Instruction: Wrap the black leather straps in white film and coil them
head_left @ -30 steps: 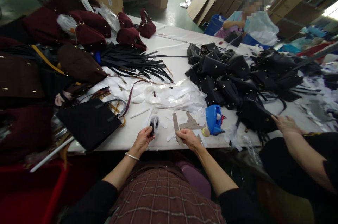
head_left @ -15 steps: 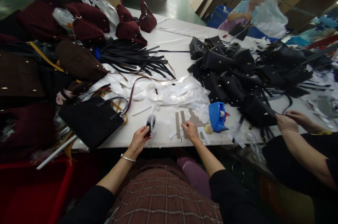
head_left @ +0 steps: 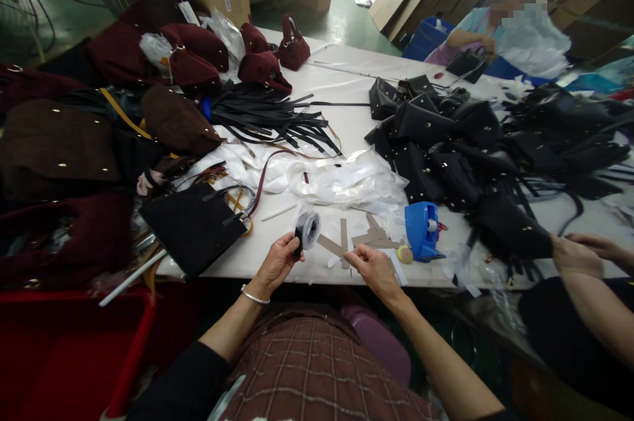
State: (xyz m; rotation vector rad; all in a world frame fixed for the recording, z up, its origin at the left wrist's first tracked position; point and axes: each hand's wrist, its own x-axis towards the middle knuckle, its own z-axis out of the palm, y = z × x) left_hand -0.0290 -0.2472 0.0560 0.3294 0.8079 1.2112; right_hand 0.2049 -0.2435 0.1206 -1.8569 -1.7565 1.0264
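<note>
My left hand [head_left: 278, 264] is closed on a small black coiled strap wrapped in clear plastic [head_left: 311, 230], held up over the table's near edge. To its right, my right hand [head_left: 372, 267] pinches the end of a flat grey-brown cardboard strip [head_left: 329, 245], which slants up and left towards the wrapped coil. The strip and the coil look close together; whether they touch I cannot tell. Beside my right fingers lie more strips of this kind [head_left: 372, 233], several of them overlapping. A blue tape dispenser [head_left: 419, 230] and a small yellowish roll [head_left: 405, 254] stand right of them.
Crumpled white plastic sheets [head_left: 341, 180] cover the table's middle. A black handbag [head_left: 194, 228] lies at my left, near dark red bags [head_left: 198, 51] and black straps [head_left: 272, 114]. Black bags [head_left: 421, 123] are heaped right, where a co-worker's hands [head_left: 577, 254] work. A red bin [head_left: 64, 355] stands below left.
My right hand has lifted one cardboard strip and tilted it towards the left hand. The wrapped coil has turned more face-on. The whole view has shifted slightly.
</note>
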